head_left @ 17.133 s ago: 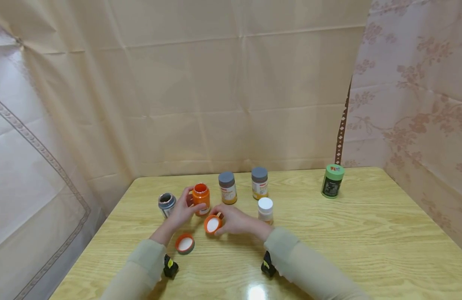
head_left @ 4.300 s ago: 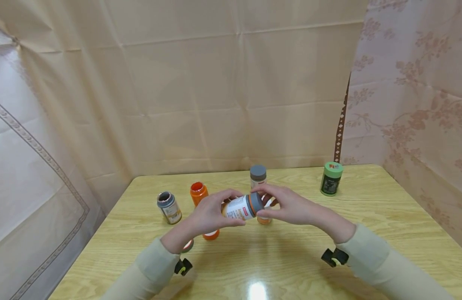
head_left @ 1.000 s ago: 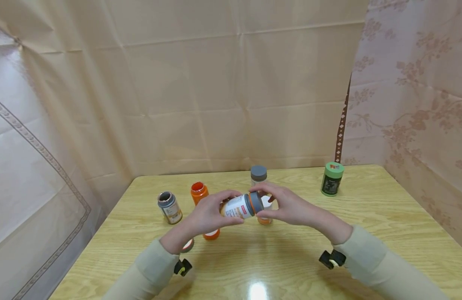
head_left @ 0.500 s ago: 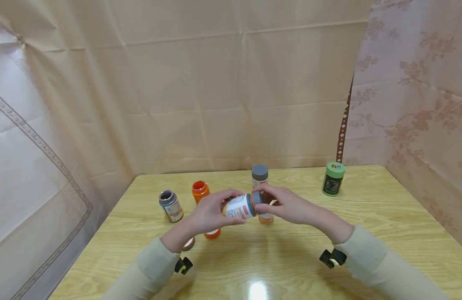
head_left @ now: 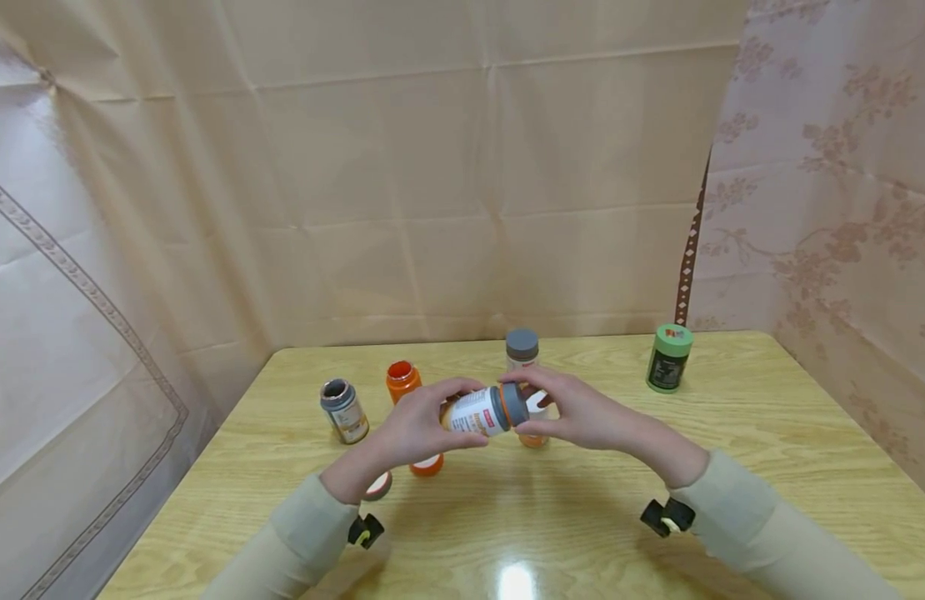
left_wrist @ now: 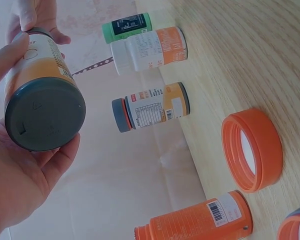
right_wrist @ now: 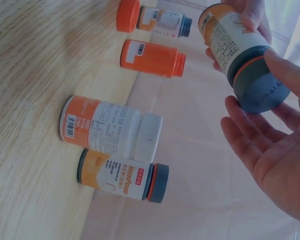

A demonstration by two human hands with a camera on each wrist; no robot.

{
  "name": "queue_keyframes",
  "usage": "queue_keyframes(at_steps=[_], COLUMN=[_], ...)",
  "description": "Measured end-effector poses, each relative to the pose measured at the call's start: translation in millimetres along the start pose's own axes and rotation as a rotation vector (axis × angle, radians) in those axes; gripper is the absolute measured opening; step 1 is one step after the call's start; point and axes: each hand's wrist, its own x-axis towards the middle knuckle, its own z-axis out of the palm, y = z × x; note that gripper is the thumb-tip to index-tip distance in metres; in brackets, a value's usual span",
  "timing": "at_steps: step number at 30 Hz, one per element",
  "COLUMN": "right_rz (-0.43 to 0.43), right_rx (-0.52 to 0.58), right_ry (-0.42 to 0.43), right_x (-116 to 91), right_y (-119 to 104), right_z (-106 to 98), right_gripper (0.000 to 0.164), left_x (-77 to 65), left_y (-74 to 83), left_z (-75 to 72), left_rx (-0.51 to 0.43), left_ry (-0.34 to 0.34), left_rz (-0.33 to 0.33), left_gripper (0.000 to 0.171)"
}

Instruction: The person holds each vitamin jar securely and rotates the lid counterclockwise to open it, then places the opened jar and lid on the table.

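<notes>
Above the table, my left hand grips a pill bottle with a white and orange label, tilted on its side with its grey cap toward the right. The thumb and fingers of my right hand are around that cap, which has an orange ring beneath it. In the left wrist view the dark base of the bottle faces the camera. Behind the hands stand a matching capped bottle and a white-capped bottle, partly covered in the head view by my right hand.
On the left stand an uncapped grey-necked bottle and an uncapped orange bottle. An orange lid and a grey lid lie upturned near my left wrist. A green-lidded jar stands at the far right; a curtain hangs behind the table.
Since the oldest frame, my right hand has set down the orange lid and the grey-capped bottle has been lifted. In the last second, my right fingers shifted around the cap and back.
</notes>
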Motion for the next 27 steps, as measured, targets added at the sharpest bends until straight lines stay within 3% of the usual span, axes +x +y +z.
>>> queue_keyframes(at_steps=[6,12,27], right_rz=[0.09,0.169,0.155], right_rx=[0.06,0.085,0.154], right_ry=[-0.019,-0.032,-0.037], right_x=[-0.4,-0.6,1.6], right_y=[-2.5,-0.4,2.9], right_z=[-0.6,-1.6,-1.9], right_gripper=[0.058,0.047,0.037], left_x=[-0.3,0.3,1.7], left_y=[0.7,3.2,4.4], left_z=[-0.1,-1.1,-1.7], left_rx=[-0.001,-0.001,-0.01], left_ry=[0.003,-0.001,-0.009], left_rz=[0.016,0.037,0.043], left_gripper=[0.058,0.058,0.056])
